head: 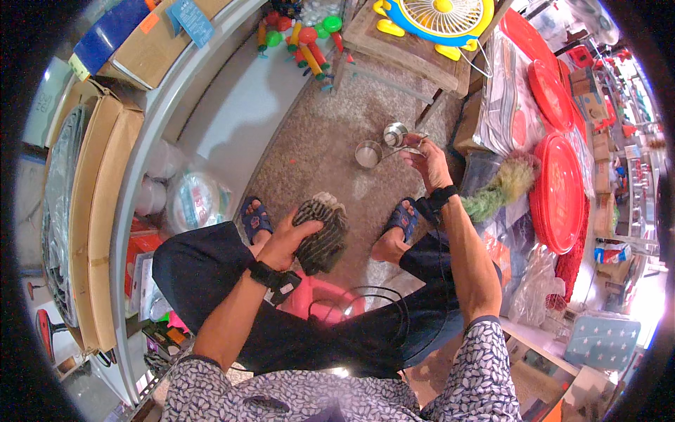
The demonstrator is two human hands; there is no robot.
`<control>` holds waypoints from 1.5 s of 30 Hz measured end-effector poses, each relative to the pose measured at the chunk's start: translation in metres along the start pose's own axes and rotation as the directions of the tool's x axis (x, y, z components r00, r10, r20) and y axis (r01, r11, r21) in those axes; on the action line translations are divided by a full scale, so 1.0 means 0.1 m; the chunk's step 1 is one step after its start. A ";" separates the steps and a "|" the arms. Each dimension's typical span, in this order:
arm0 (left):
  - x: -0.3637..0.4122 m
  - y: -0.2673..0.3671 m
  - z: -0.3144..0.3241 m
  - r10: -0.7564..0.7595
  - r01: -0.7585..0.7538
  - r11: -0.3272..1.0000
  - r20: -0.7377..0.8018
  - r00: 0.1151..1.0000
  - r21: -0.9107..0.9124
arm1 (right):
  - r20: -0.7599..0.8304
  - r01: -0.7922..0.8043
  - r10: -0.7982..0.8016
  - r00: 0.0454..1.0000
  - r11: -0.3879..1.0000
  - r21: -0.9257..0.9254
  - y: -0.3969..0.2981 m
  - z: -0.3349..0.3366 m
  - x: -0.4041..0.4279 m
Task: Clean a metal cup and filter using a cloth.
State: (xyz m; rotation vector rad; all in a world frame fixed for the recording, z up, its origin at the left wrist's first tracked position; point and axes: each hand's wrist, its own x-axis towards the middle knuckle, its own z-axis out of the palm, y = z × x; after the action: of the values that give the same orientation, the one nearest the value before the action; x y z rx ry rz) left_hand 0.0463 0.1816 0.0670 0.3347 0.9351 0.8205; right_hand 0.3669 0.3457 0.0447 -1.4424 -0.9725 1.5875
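Note:
Bunched in my left hand [290,237] is a dark striped cloth [322,232], held over the floor between my feet. My right hand [430,161] is raised further forward and grips the thin handles of two small round metal cups [368,154], which look like ladles or strainers. One cup hangs to the left, while the other metal cup [395,134] is nearer the fingers. The cups and the cloth are apart. Each wrist wears a black band.
A wooden stool [401,58] bearing a yellow and blue fan [443,16] stands ahead. Red plastic lids [560,192] and a feathery duster [495,184] lie at right. At left is a grey shelf [126,221] with cardboard boxes [100,221]; colourful toys [308,50] lie ahead.

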 end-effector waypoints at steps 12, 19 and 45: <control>0.06 -0.10 -0.06 -0.014 0.010 0.993 0.033 0.999 0.115 | -0.114 0.021 0.010 0.993 0.962 0.273 0.22 -0.10 -0.03; 0.07 -0.12 -0.06 -0.019 0.017 0.998 0.040 0.999 0.059 | -0.242 0.099 -0.030 0.970 0.956 0.277 0.36 -0.06 -0.05; 0.15 -0.23 -0.13 0.015 -0.020 0.992 0.041 0.999 0.123 | -0.192 0.153 -0.605 0.773 0.471 -0.869 0.10 -0.01 -0.08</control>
State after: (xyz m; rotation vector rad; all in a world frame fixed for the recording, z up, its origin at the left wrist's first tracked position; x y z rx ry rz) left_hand 0.0514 0.1765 0.0381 0.4655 0.9486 0.7710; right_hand 0.3684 0.3343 0.0389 -1.8821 -1.6939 0.2899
